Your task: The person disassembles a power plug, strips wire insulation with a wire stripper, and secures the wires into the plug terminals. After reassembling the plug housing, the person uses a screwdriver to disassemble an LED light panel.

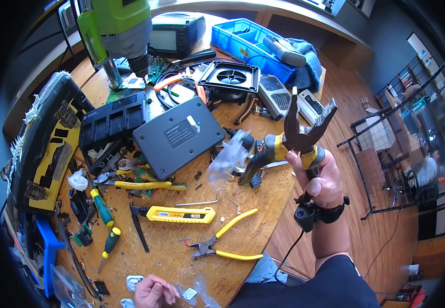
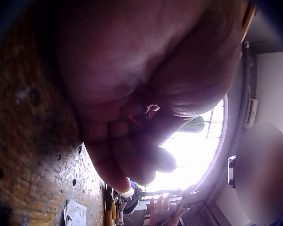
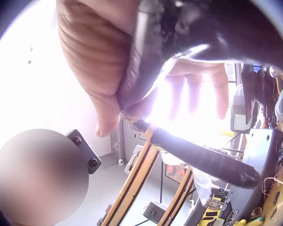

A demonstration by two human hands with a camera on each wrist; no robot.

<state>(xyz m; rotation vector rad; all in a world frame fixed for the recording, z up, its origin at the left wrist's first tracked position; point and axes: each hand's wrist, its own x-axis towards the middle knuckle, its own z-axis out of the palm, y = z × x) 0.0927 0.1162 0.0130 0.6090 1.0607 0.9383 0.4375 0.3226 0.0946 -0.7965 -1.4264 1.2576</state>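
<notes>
Pliers (image 1: 298, 134): large, yellow-and-black handles, jaws spread wide, held up in the air at 3 o'clock of the wooden table (image 1: 263, 226).
Right hand (image 1: 321, 177): fingers curled round one handle; the other handle hangs free toward 9 o'clock.
Left hand (image 1: 153, 292): at 6 o'clock on the table edge, fingers curled; whether they pinch anything I cannot tell.
Handling: likely heavy, rigid steel; grip both sleeved handles, away from the jaws.
Unclear: blurred clear plastic (image 1: 227, 156) beside the free handle; the wrist views are mostly skin and glare.
</notes>
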